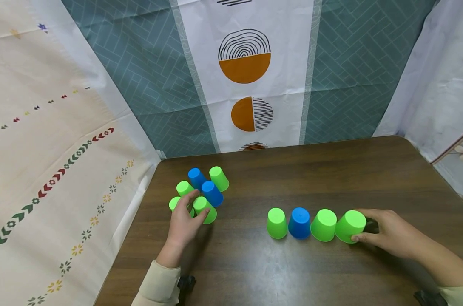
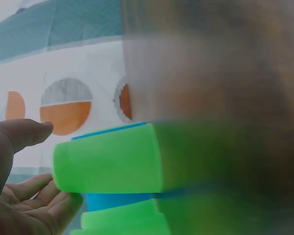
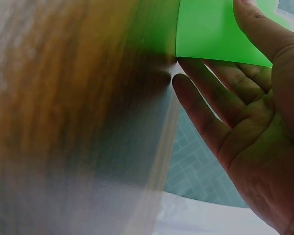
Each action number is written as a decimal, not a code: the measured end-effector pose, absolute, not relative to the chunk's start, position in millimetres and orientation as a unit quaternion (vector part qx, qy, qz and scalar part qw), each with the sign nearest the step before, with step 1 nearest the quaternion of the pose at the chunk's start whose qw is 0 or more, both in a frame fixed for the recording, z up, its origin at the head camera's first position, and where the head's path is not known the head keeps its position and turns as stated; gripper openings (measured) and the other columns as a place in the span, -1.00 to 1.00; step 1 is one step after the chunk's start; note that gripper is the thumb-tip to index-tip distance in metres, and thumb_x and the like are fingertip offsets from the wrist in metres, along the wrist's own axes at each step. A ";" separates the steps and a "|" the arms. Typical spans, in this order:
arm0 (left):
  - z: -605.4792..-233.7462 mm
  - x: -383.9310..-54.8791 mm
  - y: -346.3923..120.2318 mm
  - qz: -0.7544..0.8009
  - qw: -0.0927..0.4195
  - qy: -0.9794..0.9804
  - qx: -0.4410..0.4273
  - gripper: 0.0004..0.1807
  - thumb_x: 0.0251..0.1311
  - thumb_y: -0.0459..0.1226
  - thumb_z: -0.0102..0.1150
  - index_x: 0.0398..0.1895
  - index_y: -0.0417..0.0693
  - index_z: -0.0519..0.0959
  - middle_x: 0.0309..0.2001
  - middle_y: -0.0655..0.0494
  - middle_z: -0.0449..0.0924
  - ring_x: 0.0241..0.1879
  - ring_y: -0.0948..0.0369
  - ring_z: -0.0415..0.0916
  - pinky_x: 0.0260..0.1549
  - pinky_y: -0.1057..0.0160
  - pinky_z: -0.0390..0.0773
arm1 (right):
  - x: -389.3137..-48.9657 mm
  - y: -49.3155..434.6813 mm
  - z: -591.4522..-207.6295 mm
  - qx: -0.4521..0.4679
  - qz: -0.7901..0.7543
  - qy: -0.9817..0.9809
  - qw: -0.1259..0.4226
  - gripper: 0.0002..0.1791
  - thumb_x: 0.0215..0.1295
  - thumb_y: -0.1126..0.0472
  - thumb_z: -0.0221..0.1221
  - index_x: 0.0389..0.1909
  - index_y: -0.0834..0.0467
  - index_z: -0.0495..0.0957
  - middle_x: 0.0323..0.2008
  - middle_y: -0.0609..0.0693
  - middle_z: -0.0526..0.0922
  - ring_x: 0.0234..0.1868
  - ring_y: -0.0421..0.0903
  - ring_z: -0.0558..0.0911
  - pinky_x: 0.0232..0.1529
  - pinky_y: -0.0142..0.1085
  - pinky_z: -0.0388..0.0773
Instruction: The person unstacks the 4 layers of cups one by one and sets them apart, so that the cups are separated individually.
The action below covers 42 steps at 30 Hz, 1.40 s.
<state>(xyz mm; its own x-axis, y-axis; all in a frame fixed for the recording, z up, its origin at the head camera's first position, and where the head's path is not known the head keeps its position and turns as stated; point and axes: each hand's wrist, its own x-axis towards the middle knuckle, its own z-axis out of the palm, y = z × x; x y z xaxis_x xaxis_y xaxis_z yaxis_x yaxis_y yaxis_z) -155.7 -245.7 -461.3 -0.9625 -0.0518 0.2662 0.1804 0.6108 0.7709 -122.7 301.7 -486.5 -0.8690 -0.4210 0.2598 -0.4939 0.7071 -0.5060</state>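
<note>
My right hand (image 1: 392,233) holds the rightmost green cup (image 1: 347,226) of a row, thumb on its near side and fingers behind. The cup stands upside down on the table. Left of it in the row are another green cup (image 1: 324,225), a blue cup (image 1: 299,223) and a third green cup (image 1: 276,223). On the left, my left hand (image 1: 183,226) reaches in at a cluster of upturned cups, its thumb and fingers spread about the front green cup (image 1: 210,208). In the left wrist view, the thumb stands apart from that green cup (image 2: 108,164).
Behind the left hand, the cluster includes blue cups (image 1: 212,194) and green cups (image 1: 219,179), close together. The brown wooden table (image 1: 246,272) meets a patterned cloth (image 1: 254,76) at its far edge. A pale embroidered cloth (image 1: 63,140) hangs along the left.
</note>
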 end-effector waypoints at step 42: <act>-464.2 -155.0 -99.7 -0.425 -0.109 -0.863 -0.251 -0.24 0.14 -0.12 0.61 0.38 -0.07 0.48 0.21 0.17 0.60 0.20 0.19 0.59 0.20 0.08 0.60 | -122.9 301.5 -487.2 0.251 0.285 -0.923 0.067 -0.38 -0.02 -0.09 0.61 0.10 -0.04 0.70 -0.06 -0.35 0.73 0.03 -0.31 0.67 -0.03 -0.46 0.60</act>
